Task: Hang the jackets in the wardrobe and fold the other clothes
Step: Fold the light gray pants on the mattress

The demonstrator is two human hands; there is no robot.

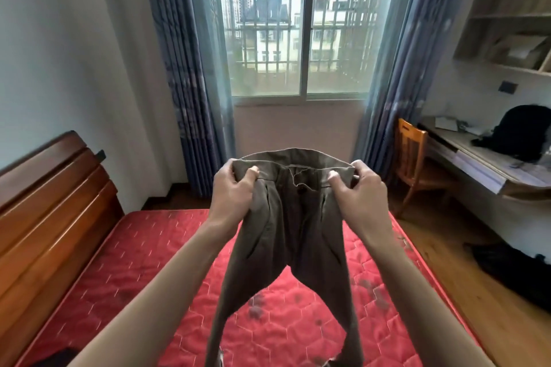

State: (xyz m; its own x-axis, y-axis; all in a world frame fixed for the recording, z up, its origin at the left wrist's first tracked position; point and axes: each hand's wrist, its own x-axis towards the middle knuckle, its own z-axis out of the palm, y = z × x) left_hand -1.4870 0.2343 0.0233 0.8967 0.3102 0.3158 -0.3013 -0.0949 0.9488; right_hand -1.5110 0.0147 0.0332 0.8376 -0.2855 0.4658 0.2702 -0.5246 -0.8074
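Both hands, left hand (235, 188) and right hand (356, 188), hold up brown trousers (292, 235) by the waistband; legs dangle apart over the red bed (143, 262).

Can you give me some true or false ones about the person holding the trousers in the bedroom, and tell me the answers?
1. Both hands hold the trousers by the waistband. True: the left hand and the right hand each grip one side of it.
2. The trousers are lying flat on the mattress. False: they are held up in the air, with the legs hanging down over the red mattress.
3. The curtains are drawn shut across the window. False: the blue curtains hang at both sides and the window shows buildings outside.
4. A wooden chair stands by the desk on the right. True.
5. The trousers are bright blue. False: they are a brownish olive colour.
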